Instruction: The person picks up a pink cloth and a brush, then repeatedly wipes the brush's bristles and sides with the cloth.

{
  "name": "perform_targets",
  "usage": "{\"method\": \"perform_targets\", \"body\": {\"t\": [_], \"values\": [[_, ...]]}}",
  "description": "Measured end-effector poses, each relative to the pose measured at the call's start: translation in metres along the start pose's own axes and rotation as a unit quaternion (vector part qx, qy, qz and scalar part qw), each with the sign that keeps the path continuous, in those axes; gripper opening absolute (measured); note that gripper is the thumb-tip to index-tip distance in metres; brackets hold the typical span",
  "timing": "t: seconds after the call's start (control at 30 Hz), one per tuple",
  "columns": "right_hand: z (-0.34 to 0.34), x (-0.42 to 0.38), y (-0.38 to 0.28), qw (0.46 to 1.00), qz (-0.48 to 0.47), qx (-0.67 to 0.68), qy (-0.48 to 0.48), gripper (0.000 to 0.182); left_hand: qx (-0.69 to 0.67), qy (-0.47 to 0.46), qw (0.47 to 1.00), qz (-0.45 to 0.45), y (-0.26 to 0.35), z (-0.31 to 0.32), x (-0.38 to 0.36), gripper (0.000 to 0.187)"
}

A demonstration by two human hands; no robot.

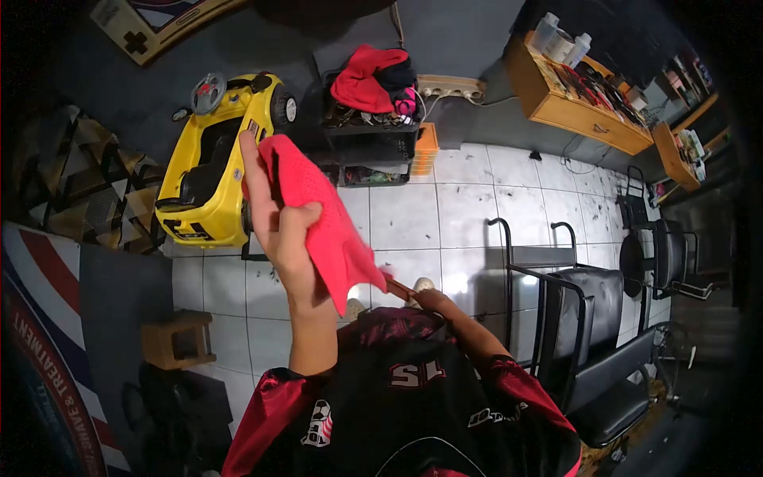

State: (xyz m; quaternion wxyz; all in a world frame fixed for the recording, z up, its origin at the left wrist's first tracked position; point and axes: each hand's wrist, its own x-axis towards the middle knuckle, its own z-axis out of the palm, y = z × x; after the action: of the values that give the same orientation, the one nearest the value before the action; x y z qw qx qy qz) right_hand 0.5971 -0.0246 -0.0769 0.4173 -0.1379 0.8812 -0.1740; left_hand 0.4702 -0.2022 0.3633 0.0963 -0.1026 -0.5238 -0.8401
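Note:
My left hand is raised in front of me and grips a bright pink cloth, which hangs down to the right. My right hand is lower, just right of the cloth's bottom edge. It is closed around a thin brown stick-like handle. The handle's far end goes under the cloth and is hidden. My black and red jersey fills the bottom of the view.
A yellow toy car stands on the white tiled floor at the left. Beside it is a black cart with red clothes. Black barber chairs are at the right, wooden shelves at the back, a small wooden stool at the left.

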Motion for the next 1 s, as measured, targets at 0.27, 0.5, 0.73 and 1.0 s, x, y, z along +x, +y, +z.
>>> {"method": "perform_targets", "body": {"t": [0.27,0.5,0.73,1.0], "values": [[-0.023,-0.047,0.004,0.915,0.176,0.218,0.289,0.052,-0.027,0.015,0.998,-0.052,-0.026,-0.007,-0.013,0.079],[-0.174,-0.153,-0.154,0.715,-0.224,0.523,0.406,0.045,0.029,-0.056,0.997,-0.050,-0.051,0.010,-0.032,0.079],[-0.086,-0.033,-0.077,0.921,-0.148,0.210,0.294,0.030,-0.051,-0.101,0.993,-0.024,-0.017,0.025,-0.028,0.085],[0.045,-0.029,0.039,0.975,0.155,0.099,0.126,0.038,-0.055,-0.068,0.991,-0.102,-0.013,-0.008,-0.025,0.083]]}}
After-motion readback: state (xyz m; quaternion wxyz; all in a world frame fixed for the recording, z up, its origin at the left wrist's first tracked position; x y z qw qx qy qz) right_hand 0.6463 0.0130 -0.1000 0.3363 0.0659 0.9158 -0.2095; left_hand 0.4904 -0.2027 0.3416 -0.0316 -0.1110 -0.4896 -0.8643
